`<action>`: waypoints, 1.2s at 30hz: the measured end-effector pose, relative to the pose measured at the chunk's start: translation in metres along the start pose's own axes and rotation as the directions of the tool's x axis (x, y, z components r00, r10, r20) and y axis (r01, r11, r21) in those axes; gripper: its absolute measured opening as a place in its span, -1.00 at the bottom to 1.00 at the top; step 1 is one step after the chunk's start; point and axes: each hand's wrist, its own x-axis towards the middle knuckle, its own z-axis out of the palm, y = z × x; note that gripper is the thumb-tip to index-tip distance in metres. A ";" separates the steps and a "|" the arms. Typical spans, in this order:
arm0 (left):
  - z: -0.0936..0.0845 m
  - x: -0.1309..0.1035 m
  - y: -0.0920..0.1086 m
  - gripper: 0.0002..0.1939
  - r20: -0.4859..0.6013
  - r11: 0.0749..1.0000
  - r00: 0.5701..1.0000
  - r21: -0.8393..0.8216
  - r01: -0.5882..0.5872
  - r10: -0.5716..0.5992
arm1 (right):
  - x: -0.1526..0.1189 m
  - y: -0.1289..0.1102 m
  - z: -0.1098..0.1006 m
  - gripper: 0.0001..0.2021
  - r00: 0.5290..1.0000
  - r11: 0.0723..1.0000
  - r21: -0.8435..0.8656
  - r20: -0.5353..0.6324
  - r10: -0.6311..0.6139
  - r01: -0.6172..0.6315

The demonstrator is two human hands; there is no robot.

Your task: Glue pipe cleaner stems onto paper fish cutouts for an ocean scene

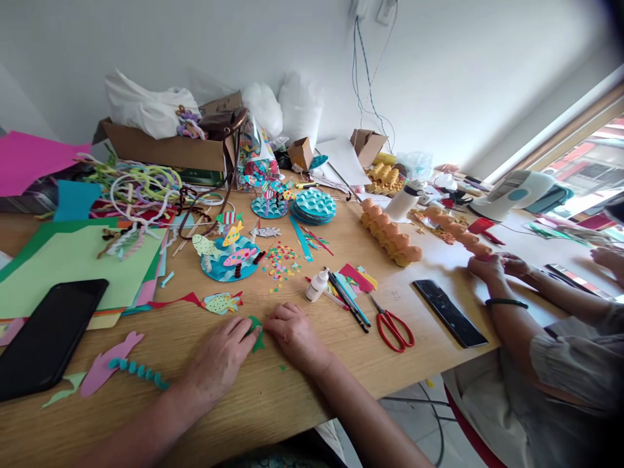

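At the table's front, my left hand (227, 351) presses its fingers together on a small green paper cutout (257, 343), holding it against the wood. My right hand (296, 337) is closed beside the cutout, fingertips pinched at its right edge; what they hold is hidden. Just beyond lies a patterned paper fish (221, 302) with a red strip. Behind it, several paper fish stand on a blue scalloped base (229, 260). Coloured paper dots (280, 263) are scattered to its right. A white glue bottle (318, 286) stands near my right hand.
Pens (348, 299), red-handled scissors (394, 330) and a phone (449, 313) lie to the right. A co-worker's hands (492, 268) hold an egg-carton strip (458, 231). At left are a black phone (49, 331), paper sheets (78, 253) and a pink paper fish (110, 364).
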 end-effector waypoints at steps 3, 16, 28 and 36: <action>-0.001 0.000 0.002 -0.62 0.022 1.000 1.000 0.016 0.011 -0.012 | 0.000 -0.001 0.000 -0.84 1.000 1.000 -0.017 -0.010 -0.002 0.002; -0.009 -0.008 -0.014 -0.62 0.001 0.608 0.888 -0.729 0.316 -0.460 | -0.001 0.000 0.001 -0.84 0.999 1.000 0.009 -0.049 0.013 -0.012; -0.035 -0.017 0.010 -0.36 0.514 -0.471 0.670 -0.840 0.268 -0.536 | -0.002 0.000 -0.001 -0.93 0.992 0.985 0.135 -0.049 0.116 -0.108; -0.036 -0.016 0.012 -0.27 0.557 -0.544 0.641 -0.801 0.249 -0.528 | -0.002 -0.001 0.000 -0.91 0.988 0.985 0.087 -0.020 0.150 -0.148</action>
